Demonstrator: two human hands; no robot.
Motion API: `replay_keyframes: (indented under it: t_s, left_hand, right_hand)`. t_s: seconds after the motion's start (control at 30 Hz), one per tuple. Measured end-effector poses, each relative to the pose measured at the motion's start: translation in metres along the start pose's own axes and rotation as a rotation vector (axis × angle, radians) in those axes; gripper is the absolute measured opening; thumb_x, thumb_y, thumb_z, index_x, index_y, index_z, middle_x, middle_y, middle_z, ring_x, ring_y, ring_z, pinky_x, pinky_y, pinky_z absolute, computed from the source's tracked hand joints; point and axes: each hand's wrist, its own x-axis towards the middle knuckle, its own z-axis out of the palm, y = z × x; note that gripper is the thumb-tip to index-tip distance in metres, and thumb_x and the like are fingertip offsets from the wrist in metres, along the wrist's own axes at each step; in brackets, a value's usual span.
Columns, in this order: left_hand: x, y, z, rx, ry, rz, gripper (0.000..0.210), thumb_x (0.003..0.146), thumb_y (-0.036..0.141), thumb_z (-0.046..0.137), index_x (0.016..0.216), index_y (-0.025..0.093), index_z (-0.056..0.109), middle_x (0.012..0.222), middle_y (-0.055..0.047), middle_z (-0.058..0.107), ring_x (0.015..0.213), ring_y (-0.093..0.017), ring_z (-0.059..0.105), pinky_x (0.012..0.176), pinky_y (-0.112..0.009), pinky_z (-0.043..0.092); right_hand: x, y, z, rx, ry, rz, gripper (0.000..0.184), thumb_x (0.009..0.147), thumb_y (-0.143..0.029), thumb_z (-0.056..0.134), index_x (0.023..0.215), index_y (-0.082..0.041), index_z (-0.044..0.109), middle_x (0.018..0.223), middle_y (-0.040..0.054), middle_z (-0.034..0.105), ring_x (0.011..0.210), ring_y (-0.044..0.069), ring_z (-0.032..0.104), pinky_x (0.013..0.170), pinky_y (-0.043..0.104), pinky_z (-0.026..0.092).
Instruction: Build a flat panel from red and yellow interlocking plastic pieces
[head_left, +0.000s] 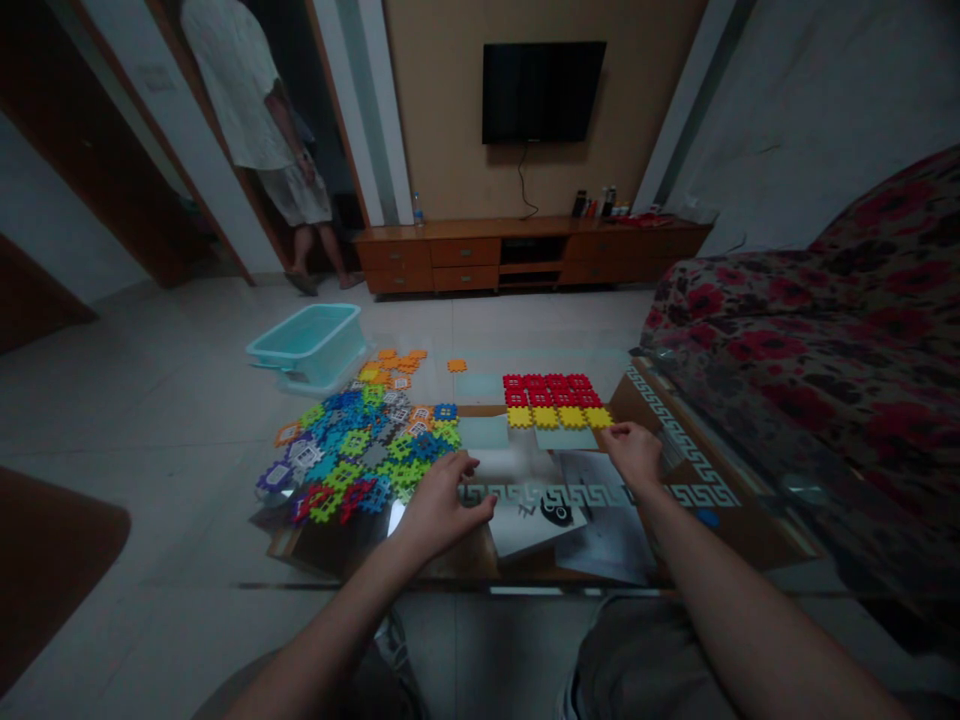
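Note:
Interlocking plastic tiles lie joined in a block on the glass table: two rows of red tiles [547,391] with one row of yellow tiles [544,417] on the near side. My right hand [635,455] is at the block's near right corner, fingertips pinched on the edge of the end yellow tile [599,418]. My left hand [450,497] hovers over the table between the block and a loose pile of mixed tiles [360,440]. Its thumb and fingers are apart, holding nothing. One orange tile [457,366] lies alone beyond the pile.
A teal plastic bin [307,345] stands past the pile at the far left. Papers and a box show beneath the glass table top [420,570]. To the right is a flowered sofa [787,330]. A person [247,110] stands in the doorway, near a low TV cabinet [465,255].

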Motion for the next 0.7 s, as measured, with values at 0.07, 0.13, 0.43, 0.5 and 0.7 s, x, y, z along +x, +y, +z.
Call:
replay_keyframes:
  t_s: [0.07,0.13,0.43,0.5,0.7]
  left_hand:
    - [0.0000,-0.0001,-0.0001,0.000,-0.002,0.003,0.035,0.074,0.031,0.071,0.105,0.018,0.063,0.098,-0.006,0.063,0.094,-0.023,0.060,0.084,-0.036,0.047]
    - [-0.0001,0.0002,-0.0004,-0.002,-0.003,0.004,0.034,0.074,0.031,0.071,0.105,0.018,0.063,0.097,-0.006,0.063,0.094,-0.023,0.060,0.084,-0.036,0.047]
    - [0.0001,0.0012,-0.0009,-0.006,0.006,0.019,0.032,0.074,0.030,0.071,0.103,0.019,0.063,0.097,-0.006,0.063,0.093,-0.023,0.060,0.083,-0.036,0.048]
    - [0.0001,0.0018,-0.0015,-0.002,0.003,0.020,0.033,0.074,0.029,0.070,0.105,0.019,0.063,0.097,-0.006,0.063,0.094,-0.023,0.061,0.084,-0.036,0.047]
    - [-0.0003,0.0026,-0.0017,0.009,0.000,0.026,0.032,0.074,0.030,0.070,0.103,0.019,0.063,0.096,-0.006,0.063,0.093,-0.023,0.061,0.083,-0.036,0.048]
  right_hand:
    - [0.0003,0.0006,0.0008,0.001,0.002,0.000,0.032,0.074,-0.037,0.053,0.080,-0.012,0.072,0.076,0.0146,0.073,0.073,0.028,0.066,0.072,0.035,0.047]
    - [0.0008,0.0012,0.0014,0.002,0.004,0.002,0.032,0.074,-0.038,0.053,0.080,-0.012,0.072,0.075,0.0146,0.073,0.072,0.028,0.066,0.071,0.035,0.047]
    - [0.0014,0.0008,0.0014,-0.002,0.014,0.011,0.030,0.072,-0.037,0.054,0.078,-0.013,0.071,0.075,0.0146,0.073,0.072,0.028,0.066,0.072,0.035,0.047]
    - [0.0016,0.0007,0.0016,-0.002,0.012,0.014,0.030,0.072,-0.037,0.054,0.079,-0.013,0.071,0.075,0.0144,0.073,0.072,0.028,0.066,0.072,0.035,0.047]
    - [0.0027,0.0015,0.0026,0.002,0.000,0.022,0.030,0.072,-0.037,0.054,0.079,-0.013,0.071,0.074,0.0141,0.072,0.071,0.027,0.066,0.071,0.035,0.047]
